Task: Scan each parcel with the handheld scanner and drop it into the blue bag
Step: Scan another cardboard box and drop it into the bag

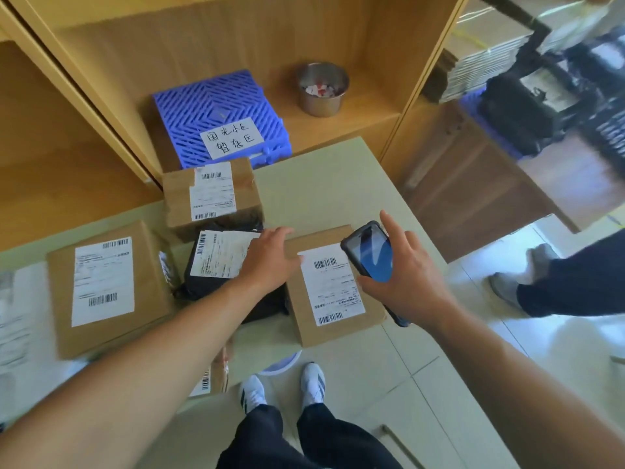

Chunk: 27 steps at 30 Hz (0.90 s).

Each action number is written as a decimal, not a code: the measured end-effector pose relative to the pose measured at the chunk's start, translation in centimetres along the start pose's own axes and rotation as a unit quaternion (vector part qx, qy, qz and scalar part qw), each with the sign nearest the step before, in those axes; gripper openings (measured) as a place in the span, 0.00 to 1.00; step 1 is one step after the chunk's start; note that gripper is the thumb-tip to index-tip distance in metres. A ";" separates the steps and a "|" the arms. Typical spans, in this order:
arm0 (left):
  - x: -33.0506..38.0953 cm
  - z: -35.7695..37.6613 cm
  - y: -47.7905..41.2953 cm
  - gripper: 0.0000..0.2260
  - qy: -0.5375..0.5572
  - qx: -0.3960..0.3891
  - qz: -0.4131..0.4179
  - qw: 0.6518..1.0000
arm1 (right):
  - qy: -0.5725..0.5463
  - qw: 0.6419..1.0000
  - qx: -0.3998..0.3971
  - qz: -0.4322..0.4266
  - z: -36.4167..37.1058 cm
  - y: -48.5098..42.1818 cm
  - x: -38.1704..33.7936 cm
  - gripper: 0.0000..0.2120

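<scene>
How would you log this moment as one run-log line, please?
left hand: on cardboard parcel | right hand: holding scanner over label | blue bag: not visible

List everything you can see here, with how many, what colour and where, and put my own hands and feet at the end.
cardboard parcels: four, brown with white labels, on the table; a fifth partly visible below the table's near edge
black parcel: one, white label, table centre
table: one, pale green
white sheets: white, table's far left, blurred
blue crate: one, handwritten white label, on the wooden shelf
metal cup: one, silver, shelf, right of crate
another person's legs: dark trousers, grey shoes, right edge
scanner: one, black, in right hand
left hand: on the parcel's left edge
right hand: over that parcel
feet: two, white shoes, bottom centre
</scene>
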<state>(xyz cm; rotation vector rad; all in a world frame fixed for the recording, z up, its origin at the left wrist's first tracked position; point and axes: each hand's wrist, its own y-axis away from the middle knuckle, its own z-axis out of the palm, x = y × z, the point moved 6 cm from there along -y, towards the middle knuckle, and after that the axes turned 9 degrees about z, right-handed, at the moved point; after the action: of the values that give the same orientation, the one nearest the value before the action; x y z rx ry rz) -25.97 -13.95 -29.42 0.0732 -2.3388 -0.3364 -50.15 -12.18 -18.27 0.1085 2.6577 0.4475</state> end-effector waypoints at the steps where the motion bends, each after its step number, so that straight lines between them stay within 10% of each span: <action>1: -0.2 0.2 -0.4 0.31 -0.010 0.001 -0.002 1.000 | 0.001 1.000 -0.002 0.005 0.0 -0.1 0.3 0.51; 14: -0.1 2.1 -2.8 0.26 -0.053 -0.082 -0.011 0.995 | -0.002 1.000 -0.015 0.026 -1.2 0.3 2.2 0.50; 27: 1.2 -1.1 -1.8 0.24 -0.028 0.040 0.015 0.999 | 0.114 0.982 -0.142 0.041 2.6 0.6 2.4 0.50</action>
<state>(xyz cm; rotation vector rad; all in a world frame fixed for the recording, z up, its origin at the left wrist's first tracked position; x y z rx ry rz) -26.11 -16.09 -28.28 0.0693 -2.4055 -0.2334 -51.13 -10.49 -21.29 0.0835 2.7835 0.9102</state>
